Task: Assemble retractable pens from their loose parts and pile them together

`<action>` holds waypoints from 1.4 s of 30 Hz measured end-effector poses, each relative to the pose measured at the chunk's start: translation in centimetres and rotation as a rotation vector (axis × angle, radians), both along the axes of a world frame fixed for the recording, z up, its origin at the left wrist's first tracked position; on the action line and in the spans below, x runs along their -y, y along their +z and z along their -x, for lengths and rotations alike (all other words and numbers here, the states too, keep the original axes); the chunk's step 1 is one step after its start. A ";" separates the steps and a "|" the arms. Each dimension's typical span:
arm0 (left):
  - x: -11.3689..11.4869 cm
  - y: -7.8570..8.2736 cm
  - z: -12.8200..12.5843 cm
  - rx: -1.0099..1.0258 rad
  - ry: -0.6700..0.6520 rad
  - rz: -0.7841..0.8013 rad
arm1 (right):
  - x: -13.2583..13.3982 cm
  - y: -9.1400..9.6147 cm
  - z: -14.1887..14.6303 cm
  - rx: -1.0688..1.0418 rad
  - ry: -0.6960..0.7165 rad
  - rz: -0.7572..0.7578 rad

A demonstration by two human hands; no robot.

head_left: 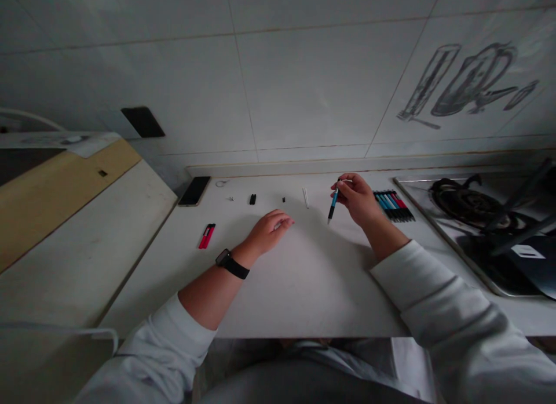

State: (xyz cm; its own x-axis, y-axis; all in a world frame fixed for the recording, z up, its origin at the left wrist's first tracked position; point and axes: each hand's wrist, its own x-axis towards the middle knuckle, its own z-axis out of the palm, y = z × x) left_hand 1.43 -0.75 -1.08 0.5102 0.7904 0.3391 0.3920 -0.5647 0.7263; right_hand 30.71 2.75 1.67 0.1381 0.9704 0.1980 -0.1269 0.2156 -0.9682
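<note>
My right hand (354, 198) pinches a blue pen (333, 204) with a black grip near its upper end, and its tip points down at the white counter (299, 276). My left hand (269, 230) rests low over the counter, fingers loosely bent, with nothing visible in it. Beyond the hands lie two thin white rods (306, 198), a tiny black piece (284, 200), two short black tubes (252, 199) and some tiny shiny bits (231, 199). On the left are two red barrels with black ends (207, 236). Several blue, red and black pens (394, 206) lie side by side to the right.
A phone (194, 191) and a thin ring (221, 184) lie at the back left. A gas stove (473, 213) is set into the counter at the right. A tiled wall (304, 91) rises behind, and a pale cabinet (87, 218) borders the left side.
</note>
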 end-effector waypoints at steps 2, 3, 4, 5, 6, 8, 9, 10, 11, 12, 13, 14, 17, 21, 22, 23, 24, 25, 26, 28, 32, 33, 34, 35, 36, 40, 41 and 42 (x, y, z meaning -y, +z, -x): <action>0.0 0.0 0.0 -0.002 -0.001 -0.002 | -0.8 0.1 -1.7 0.037 -0.059 -0.005; 0.0 0.0 0.0 -0.005 -0.004 -0.001 | -1.2 0.1 -2.8 0.066 -0.098 -0.012; 0.0 0.0 0.0 -0.010 -0.006 0.001 | -1.5 0.1 -4.0 0.100 -0.146 -0.024; 0.0 0.1 0.0 -0.016 -0.009 0.001 | -1.9 0.0 -5.2 0.142 -0.208 -0.042; 0.0 0.0 0.0 -0.023 -0.011 -0.001 | -2.1 -0.1 -6.4 0.188 -0.269 -0.060; 0.0 0.0 0.0 -0.036 -0.016 -0.014 | -2.4 -0.3 -8.8 0.293 -0.377 -0.059; -0.1 -0.1 0.0 -0.041 -0.018 -0.022 | -2.4 -0.4 -9.8 0.361 -0.420 -0.027; -0.1 -0.1 0.0 -0.045 -0.021 -0.030 | -2.4 -0.6 -10.7 0.448 -0.455 0.020; -0.1 -0.2 0.0 -0.049 -0.024 -0.037 | -2.3 -0.7 -11.4 0.557 -0.480 0.072; -0.2 -0.3 0.0 -0.052 -0.026 -0.041 | -2.2 -0.9 -11.9 0.678 -0.500 0.117; -0.2 -0.3 0.0 -0.055 -0.028 -0.042 | -2.1 -1.0 -12.3 0.803 -0.515 0.152; -0.2 -0.4 0.0 -0.058 -0.030 -0.041 | -1.9 -1.1 -12.5 0.921 -0.522 0.173; -0.2 -0.5 0.1 -0.067 -0.034 -0.041 | -1.6 -1.4 -12.3 1.168 -0.502 0.200; -0.2 -0.6 0.0 -0.095 -0.039 -0.048 | -1.4 -1.7 -11.4 1.347 -0.428 0.280; -0.2 -0.6 0.0 -0.102 -0.039 -0.052 | -1.4 -1.8 -11.2 1.383 -0.421 0.301; -0.2 -0.6 0.0 -0.108 -0.039 -0.057 | -1.4 -1.9 -11.0 1.415 -0.415 0.318; -0.2 -0.6 0.0 -0.113 -0.039 -0.062 | -1.4 -2.0 -10.9 1.441 -0.404 0.328; -0.2 -0.6 0.0 -0.117 -0.039 -0.068 | -1.5 -2.1 -10.7 1.461 -0.388 0.333; -0.2 -0.6 0.0 -0.121 -0.040 -0.073 | -1.5 -2.2 -10.6 1.474 -0.369 0.335; -0.2 -0.6 0.0 -0.126 -0.044 -0.080 | -1.5 -2.2 -10.5 1.482 -0.329 0.334; -0.2 -0.7 0.0 -0.133 -0.047 -0.100 | -1.3 -1.4 -10.9 1.485 -0.262 0.357; -0.2 -0.7 0.0 -0.136 -0.047 -0.103 | -1.2 -1.0 -11.1 1.487 -0.245 0.375; -0.2 -0.7 0.0 -0.139 -0.047 -0.104 | -1.2 -0.7 -11.4 1.491 -0.229 0.396; -0.2 -0.7 0.0 -0.142 -0.047 -0.105 | -1.1 -0.4 -11.7 1.499 -0.218 0.419; -0.3 -0.8 0.0 -0.144 -0.046 -0.105 | -1.1 -0.1 -12.0 1.510 -0.205 0.449; -0.3 -0.8 -0.1 -0.150 -0.046 -0.111 | -0.9 0.5 -12.6 1.568 -0.079 0.597; -0.3 -0.8 0.0 -0.151 -0.047 -0.114 | -0.9 0.6 -12.6 1.580 -0.034 0.621; -0.4 -0.9 0.0 -0.152 -0.047 -0.116 | -0.9 0.6 -12.4 1.591 0.002 0.632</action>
State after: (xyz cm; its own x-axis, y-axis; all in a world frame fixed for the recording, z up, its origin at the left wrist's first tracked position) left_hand 1.44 -0.40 -1.95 0.5982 0.7242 0.3431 0.4630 -0.6617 0.5897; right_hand 43.13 3.60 2.24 0.1983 0.9458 -0.2572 0.9736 -0.2204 -0.0598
